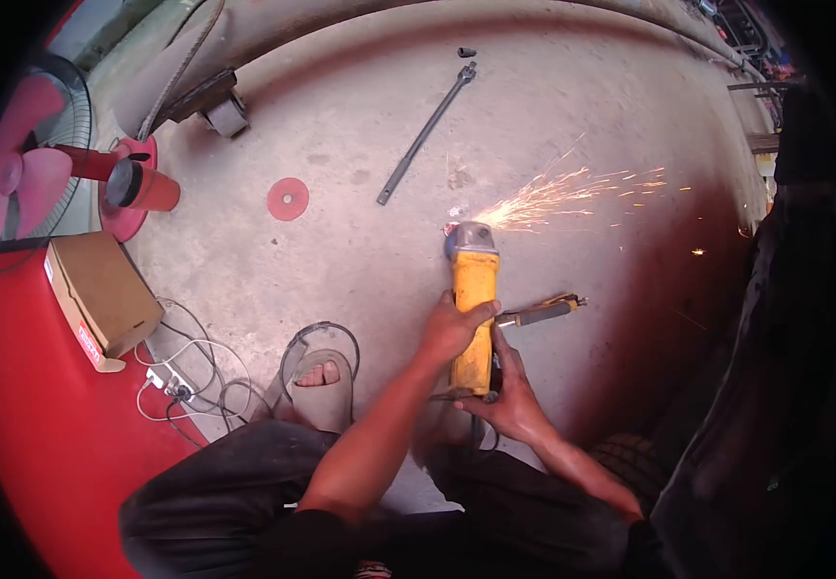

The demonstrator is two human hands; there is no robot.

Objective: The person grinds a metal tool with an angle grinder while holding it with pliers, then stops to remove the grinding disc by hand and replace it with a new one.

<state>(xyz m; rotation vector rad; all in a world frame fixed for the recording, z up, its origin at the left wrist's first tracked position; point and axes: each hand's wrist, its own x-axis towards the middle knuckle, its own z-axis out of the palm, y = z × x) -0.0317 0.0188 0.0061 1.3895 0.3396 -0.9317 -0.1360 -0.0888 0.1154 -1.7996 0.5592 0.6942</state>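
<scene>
My left hand (452,331) is wrapped round the middle of a yellow angle grinder (476,278). My right hand (509,394) grips the same grinder lower down, near its rear end, with some fingers hidden behind the body. The grinder's metal head points away from me, its disc (451,241) at the left side close to the concrete floor. A fan of orange sparks (543,200) sprays from the head to the right. What the disc touches is mostly hidden. Just right of the grinder is a grey-gripped tool (543,314) whose kind I cannot make out.
A red cutting disc (288,199) and a long breaker bar (425,135) lie on the floor, a small dark socket (466,52) beyond. At left are a pink fan (27,179), a red-and-black container (148,185), a cardboard box (104,294) and a power strip (172,381) with tangled cords.
</scene>
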